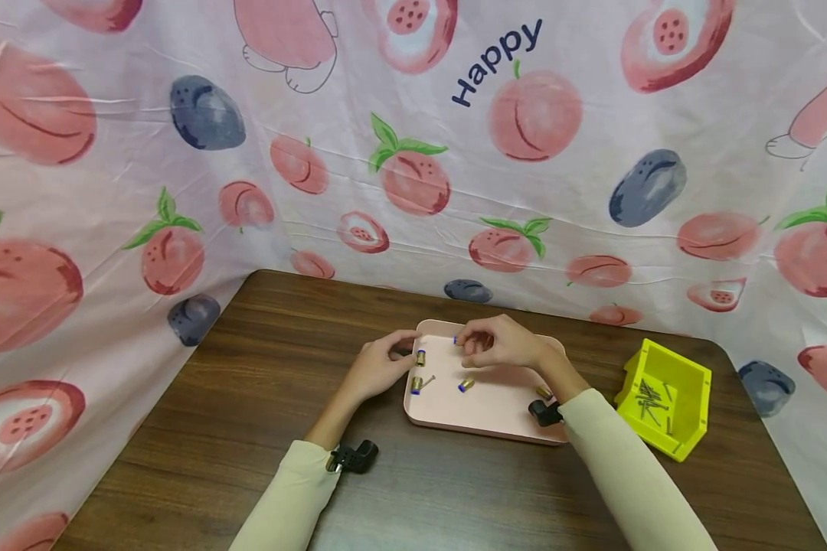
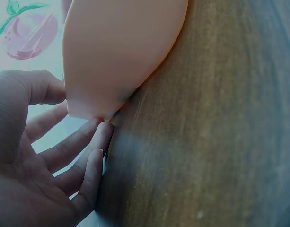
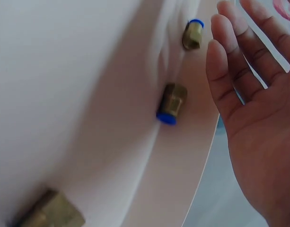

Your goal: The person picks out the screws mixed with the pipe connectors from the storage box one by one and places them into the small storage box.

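A pink tray (image 1: 482, 417) lies on the table with several brass push-in fittings with blue rings scattered in it. My left hand (image 1: 380, 369) grips the tray's far left corner. In the left wrist view, its thumb (image 2: 48, 90) is at the rim and fingertips touch the outer wall. Over the tray's far side hovers my right hand (image 1: 503, 342), fingers loosely bent. It is nearest to a fitting (image 1: 456, 340) partly hidden by its fingers. Two fittings (image 3: 172, 103) by the tray wall show beside its extended fingers in the right wrist view; nothing visible is held. A screw (image 1: 428, 381) lies beside a fitting (image 1: 416, 385).
A yellow bin (image 1: 696, 398) with several loose screws (image 1: 651, 398) stands right of the tray. Fruit-print cloth (image 1: 413, 252) hangs behind and beside the brown wooden table (image 1: 262, 367). Another fitting (image 1: 544, 392) lies near the tray's right side, under the right wrist.
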Available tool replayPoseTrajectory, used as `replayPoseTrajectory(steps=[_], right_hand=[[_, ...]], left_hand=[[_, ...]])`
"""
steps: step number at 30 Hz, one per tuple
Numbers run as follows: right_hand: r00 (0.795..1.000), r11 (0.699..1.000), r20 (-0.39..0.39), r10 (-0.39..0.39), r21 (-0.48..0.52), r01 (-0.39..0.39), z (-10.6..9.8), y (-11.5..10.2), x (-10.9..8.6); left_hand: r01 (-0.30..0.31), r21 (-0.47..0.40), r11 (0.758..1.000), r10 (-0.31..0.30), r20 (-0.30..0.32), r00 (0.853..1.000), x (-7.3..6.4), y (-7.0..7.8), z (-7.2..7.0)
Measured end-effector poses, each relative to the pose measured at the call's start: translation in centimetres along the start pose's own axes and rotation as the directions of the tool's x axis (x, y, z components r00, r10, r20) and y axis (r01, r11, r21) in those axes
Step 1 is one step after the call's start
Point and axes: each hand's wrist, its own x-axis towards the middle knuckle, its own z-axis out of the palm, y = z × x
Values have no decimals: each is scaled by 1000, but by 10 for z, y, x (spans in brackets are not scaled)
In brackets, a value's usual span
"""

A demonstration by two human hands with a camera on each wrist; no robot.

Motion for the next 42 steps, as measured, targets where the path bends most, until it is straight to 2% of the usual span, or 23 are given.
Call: replayPoseTrajectory(steps=[5,11,13,15,20,22,26,34,35,37,41,42], right_hand=[[999,1000,46,-12,-14,13,9,-5,12],[993,1000,114,-17,1,17,21,-9,23],[991,1000,136,-16,1,16,25,-10,26],[988,1000,153,-8,-1,8,28,-11,28],[983,1000,183,6,-1,-6,34,-14,34],[981,1000,194,2,-3,-1,36,-16,36],[977,1000,215,-10,-2,10,38,-17,40],[969,999,245,25,-42,-16,43,-13,48],[969,999,244,27,-50,-15,44,-14,49],[969,998,246,28,-69,-11,44,-13,50],[968,996,247,43,-85,-23,45,-16,50],[968,996,247,46,-87,-25,45,-16,50]], left_hand=[[-1,-7,1000,1,7,1000,-2,7,-3],[58,-20,998,-57,24,998,-6,21,-6],[55,-28,998,-54,26,998,-6,21,-6],[45,-17,999,-44,18,999,-4,13,-3],[43,2,999,-43,4,999,7,-22,9],[46,0,999,-46,6,999,10,-32,13],[42,2,999,-42,6,999,11,-38,15],[95,6,995,-95,38,995,12,-34,12],[97,1,995,-97,41,994,10,-26,10],[86,-3,996,-86,35,996,9,-24,9],[55,9,998,-55,21,998,2,-4,3],[50,13,999,-51,18,999,2,-5,3]])
